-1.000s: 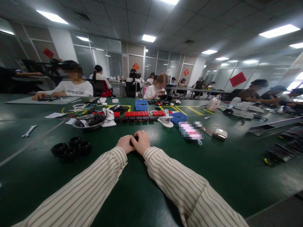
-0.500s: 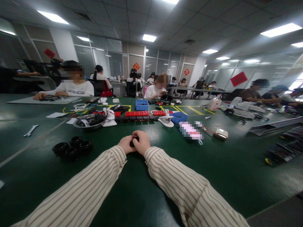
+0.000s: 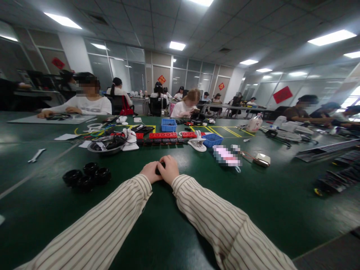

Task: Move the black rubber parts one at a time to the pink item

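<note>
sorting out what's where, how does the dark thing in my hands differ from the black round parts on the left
The dark thing sits between the left hand and right hand; the black round parts stand on the green table, untouched. The dark thing shows one small patch, its shape unclear; the black round parts show rims and sides. Both look dark.

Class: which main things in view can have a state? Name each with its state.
Left hand: curled around the dark object
Right hand: curled over it, touching left hand
Dark object: mostly hidden between the hands
Four black round parts: clustered on the table
Wrench: lying flat
Metal bowl: loaded with dark cables
Nearer blue bin: open-topped
</note>
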`<state>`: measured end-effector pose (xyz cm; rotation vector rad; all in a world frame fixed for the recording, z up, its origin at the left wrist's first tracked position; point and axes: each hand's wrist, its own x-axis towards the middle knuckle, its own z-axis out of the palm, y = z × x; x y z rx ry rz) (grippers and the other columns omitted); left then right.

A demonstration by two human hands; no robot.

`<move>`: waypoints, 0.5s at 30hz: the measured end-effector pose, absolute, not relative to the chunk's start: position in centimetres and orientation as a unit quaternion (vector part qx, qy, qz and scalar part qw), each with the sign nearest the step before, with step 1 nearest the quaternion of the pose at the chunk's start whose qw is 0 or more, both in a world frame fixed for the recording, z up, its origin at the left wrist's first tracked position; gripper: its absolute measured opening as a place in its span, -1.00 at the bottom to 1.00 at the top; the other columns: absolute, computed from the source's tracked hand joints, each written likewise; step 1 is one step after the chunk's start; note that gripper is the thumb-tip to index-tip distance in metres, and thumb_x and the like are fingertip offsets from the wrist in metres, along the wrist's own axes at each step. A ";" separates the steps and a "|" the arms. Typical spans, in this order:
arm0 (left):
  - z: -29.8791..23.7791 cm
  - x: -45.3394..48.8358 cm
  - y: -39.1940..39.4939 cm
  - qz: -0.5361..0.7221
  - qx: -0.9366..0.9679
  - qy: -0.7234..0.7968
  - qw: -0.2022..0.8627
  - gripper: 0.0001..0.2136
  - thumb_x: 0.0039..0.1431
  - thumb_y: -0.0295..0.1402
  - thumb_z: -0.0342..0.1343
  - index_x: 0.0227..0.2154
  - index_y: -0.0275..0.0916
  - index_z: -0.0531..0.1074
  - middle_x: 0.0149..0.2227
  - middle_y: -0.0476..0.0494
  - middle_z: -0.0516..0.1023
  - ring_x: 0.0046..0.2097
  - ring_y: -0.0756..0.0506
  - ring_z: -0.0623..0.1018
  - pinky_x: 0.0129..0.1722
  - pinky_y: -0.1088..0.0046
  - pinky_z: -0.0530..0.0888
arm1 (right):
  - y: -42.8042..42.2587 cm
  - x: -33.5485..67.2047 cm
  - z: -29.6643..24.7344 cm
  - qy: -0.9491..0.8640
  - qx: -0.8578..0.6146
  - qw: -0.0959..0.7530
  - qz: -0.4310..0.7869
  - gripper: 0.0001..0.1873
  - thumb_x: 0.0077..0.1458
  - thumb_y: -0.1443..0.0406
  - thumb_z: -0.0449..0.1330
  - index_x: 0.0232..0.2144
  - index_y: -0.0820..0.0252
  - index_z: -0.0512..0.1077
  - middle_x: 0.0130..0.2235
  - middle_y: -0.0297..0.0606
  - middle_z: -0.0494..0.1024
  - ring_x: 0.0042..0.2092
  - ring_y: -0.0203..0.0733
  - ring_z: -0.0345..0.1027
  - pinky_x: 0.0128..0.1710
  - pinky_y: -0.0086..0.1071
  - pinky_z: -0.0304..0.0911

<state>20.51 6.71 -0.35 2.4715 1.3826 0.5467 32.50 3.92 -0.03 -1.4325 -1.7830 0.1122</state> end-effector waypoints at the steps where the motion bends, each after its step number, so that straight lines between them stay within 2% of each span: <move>1: -0.3 20.5 6.7 0.187 0.850 0.475 0.129 -0.66 -0.16 -0.34 0.21 -0.26 -0.35 0.38 -0.21 -0.26 0.50 -0.13 -0.24 0.48 -0.13 0.34 0.39 | 3.9 32.5 0.0 -0.712 -0.566 0.413 0.048 -0.96 0.04 0.32 0.09 -0.42 0.17 0.34 -0.32 -0.30 0.36 -0.21 -0.21 0.21 -0.16 -0.33 0.10; 10: -0.5 20.2 7.2 0.187 0.856 0.460 0.146 -0.67 -0.20 -0.36 0.22 -0.26 -0.24 0.43 -0.21 -0.15 0.54 -0.13 -0.25 0.51 -0.15 0.37 0.41 | 3.8 32.6 0.3 -0.747 -0.512 0.418 0.074 -0.87 -0.03 0.45 0.05 -0.47 0.16 0.35 -0.36 -0.36 0.43 -0.23 -0.25 0.27 -0.12 -0.36 0.12; 15: -1.0 19.9 7.6 0.201 0.858 0.446 0.156 -0.58 -0.21 -0.37 0.23 -0.17 -0.25 0.41 -0.11 -0.18 0.51 -0.04 -0.23 0.47 -0.04 0.36 0.37 | 3.5 32.6 0.3 -0.743 -0.510 0.427 0.074 -0.82 -0.02 0.45 0.03 -0.35 0.17 0.37 -0.31 -0.32 0.44 -0.21 -0.23 0.26 -0.11 -0.33 0.11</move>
